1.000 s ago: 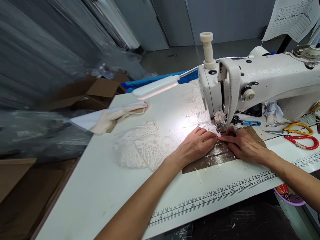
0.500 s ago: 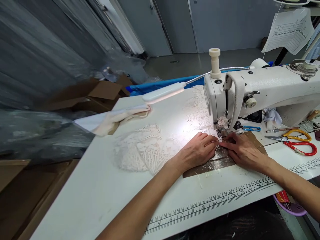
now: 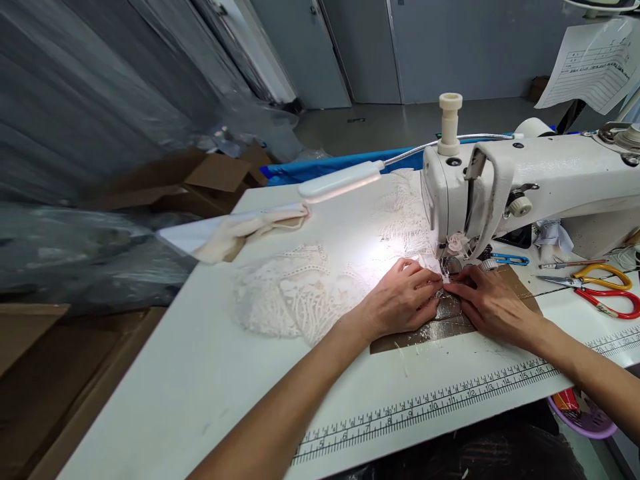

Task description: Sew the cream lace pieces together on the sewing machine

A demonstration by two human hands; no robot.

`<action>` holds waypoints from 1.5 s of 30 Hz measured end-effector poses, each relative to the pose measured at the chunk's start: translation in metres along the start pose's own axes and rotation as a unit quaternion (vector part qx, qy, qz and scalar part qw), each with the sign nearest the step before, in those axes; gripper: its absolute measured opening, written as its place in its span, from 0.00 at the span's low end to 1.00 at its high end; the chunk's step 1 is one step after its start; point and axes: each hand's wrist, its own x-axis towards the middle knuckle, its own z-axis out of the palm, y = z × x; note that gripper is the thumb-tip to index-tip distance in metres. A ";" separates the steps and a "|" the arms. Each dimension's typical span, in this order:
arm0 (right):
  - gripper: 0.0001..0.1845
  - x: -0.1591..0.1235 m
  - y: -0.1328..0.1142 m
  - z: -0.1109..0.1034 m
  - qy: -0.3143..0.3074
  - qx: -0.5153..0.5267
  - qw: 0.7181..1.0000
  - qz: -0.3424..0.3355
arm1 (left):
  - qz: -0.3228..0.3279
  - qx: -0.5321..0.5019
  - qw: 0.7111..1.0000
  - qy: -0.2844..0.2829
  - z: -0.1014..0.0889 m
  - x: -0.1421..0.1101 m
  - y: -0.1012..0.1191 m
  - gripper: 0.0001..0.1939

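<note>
White lace fabric lies spread over the tabletop, and its right end runs under the needle area of a white sewing machine. My left hand presses the lace just left of the presser foot, its fingers bent and closed on the edge. Close by on the right, my right hand pinches the fabric's edge in front of the needle. The fingertips of both hands nearly meet there, and the gripped bit is mostly hidden. Beneath them is a brown taped sheet.
Scissors with red and yellow handles and blue thread snips lie right of my hands. A lamp reaches over the lace. Cream cloth rests at the left table edge, near cardboard boxes. A printed ruler lines the front.
The view has shifted slightly, so the machine and table appear farther right. Both hands stay at the needle on the lace, with little visible movement of the fingers.
</note>
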 end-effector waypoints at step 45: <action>0.12 0.023 0.033 -0.012 -0.039 0.162 0.969 0.181 | -0.095 -0.042 0.992 -0.072 -0.002 -0.001 -0.005 0.19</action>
